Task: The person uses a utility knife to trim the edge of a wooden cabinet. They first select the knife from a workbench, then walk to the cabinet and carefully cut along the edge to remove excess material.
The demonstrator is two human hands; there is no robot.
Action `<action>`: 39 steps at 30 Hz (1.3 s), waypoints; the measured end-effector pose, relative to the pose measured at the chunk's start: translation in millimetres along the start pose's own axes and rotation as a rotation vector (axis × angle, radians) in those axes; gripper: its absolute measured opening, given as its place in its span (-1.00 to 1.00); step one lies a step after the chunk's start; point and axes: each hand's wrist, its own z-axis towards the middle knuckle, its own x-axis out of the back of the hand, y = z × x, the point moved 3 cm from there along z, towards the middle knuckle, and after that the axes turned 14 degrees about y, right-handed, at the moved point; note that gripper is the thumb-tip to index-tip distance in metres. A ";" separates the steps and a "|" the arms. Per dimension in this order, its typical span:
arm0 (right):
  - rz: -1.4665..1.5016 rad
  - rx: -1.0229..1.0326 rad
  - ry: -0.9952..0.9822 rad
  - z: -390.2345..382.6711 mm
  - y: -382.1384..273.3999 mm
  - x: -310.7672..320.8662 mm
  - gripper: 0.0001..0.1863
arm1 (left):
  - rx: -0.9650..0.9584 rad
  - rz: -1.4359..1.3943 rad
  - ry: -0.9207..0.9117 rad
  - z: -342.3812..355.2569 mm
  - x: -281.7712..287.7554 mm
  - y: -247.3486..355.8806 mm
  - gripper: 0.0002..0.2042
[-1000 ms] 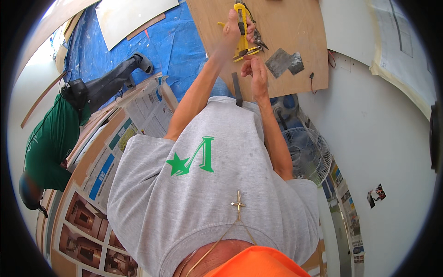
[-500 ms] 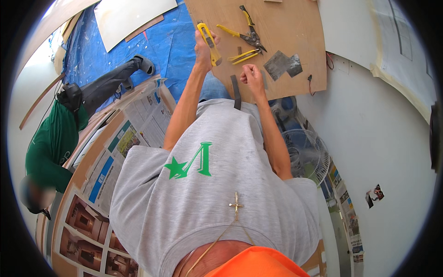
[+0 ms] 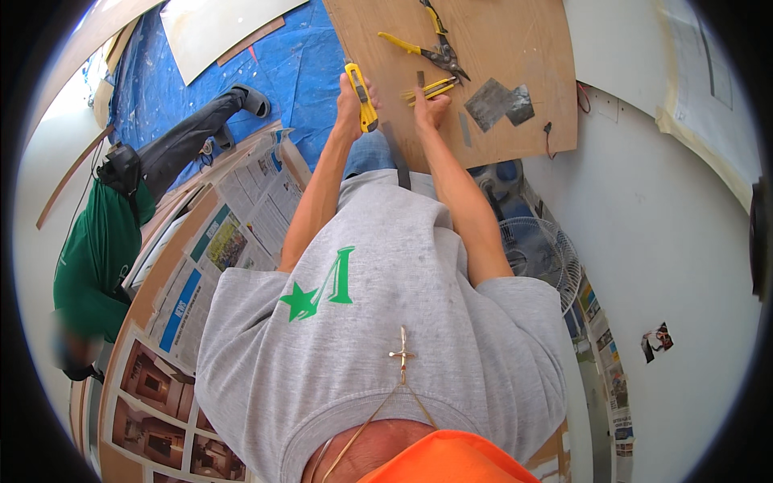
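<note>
My left hand is closed around a yellow utility knife, held upright over the left edge of the wooden board. On the board, my right hand has its fingers closed on a yellow two-handled tool, whose exact kind is partly hidden and blurred. Just beyond it lie pliers-like snips with yellow and black handles, spread apart. Two dark grey sheet pieces rest to the right of my right hand. A dark strip hangs over the board's near edge.
A blue tarp covers the floor at left, with a white panel on it. A person in green stands at far left. Newspaper-covered boards are near my left side. A fan stands by the right wall.
My right hand has moved up the board from a loose fist onto the yellow two-handled tool. The utility knife in my left hand has shifted slightly downward.
</note>
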 end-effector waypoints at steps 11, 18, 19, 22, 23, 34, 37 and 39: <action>-0.160 0.606 0.209 -2.3 -27.8 32.6 -0.63 | 0.072 0.193 0.034 53.2 13.6 -39.7 -0.41; -0.412 0.961 0.012 8.9 -68.5 15.0 -0.70 | 0.007 0.300 -0.065 83.3 4.0 -56.2 -0.39; -0.466 0.965 -0.020 12.1 -68.7 14.2 -0.71 | 0.014 0.336 -0.049 83.9 2.1 -57.2 -0.38; -0.009 0.704 -0.025 27.5 -61.1 30.5 -0.73 | 0.027 0.298 -0.071 83.8 -5.7 -61.4 -0.42; 0.066 0.631 -0.015 33.0 -52.6 43.1 -0.70 | -0.091 0.482 -0.014 85.8 -7.7 -61.0 -0.45; 0.525 -0.078 -0.351 13.1 63.5 81.4 -0.63 | -1.325 1.072 0.400 26.1 -46.6 -61.8 -0.74; 0.722 -0.313 -0.306 2.4 74.4 82.2 -0.68 | -0.878 1.126 0.025 13.7 -59.8 -82.4 -0.60; 0.765 -0.408 -0.291 -1.1 81.4 90.9 -0.71 | -0.764 1.193 0.059 7.4 -67.2 -101.1 -0.53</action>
